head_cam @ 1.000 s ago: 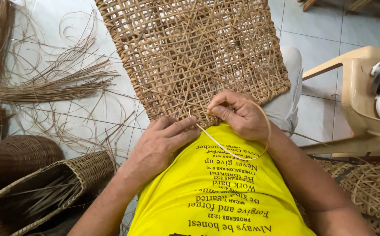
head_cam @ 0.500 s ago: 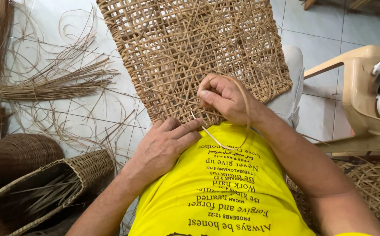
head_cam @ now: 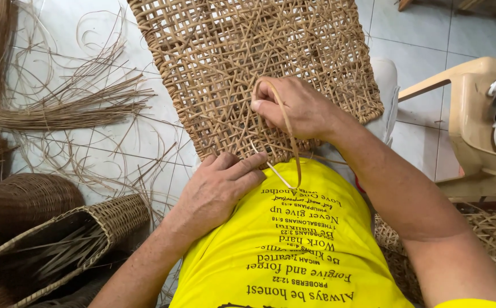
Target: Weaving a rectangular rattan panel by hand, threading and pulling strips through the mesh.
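Hands — two: right hand (head_cam: 293,108) pinches one cane strip (head_cam: 291,142) over one woven panel (head_cam: 248,57), left hand (head_cam: 216,188) flat, holding nothing — two baskets (head_cam: 77,234) nearby.

Tan open-lattice weave on the woven panel (head_cam: 248,63) in front of me, honey-brown, criss-crossed in diagonals. The strip (head_cam: 289,134) in my fingers is pale straw. My shirt (head_cam: 293,251) is bright yellow with black lettering. Floor tiles (head_cam: 77,40) are white, the loose reeds (head_cam: 59,108) dull brown, and the basket (head_cam: 88,228) a darker brown.
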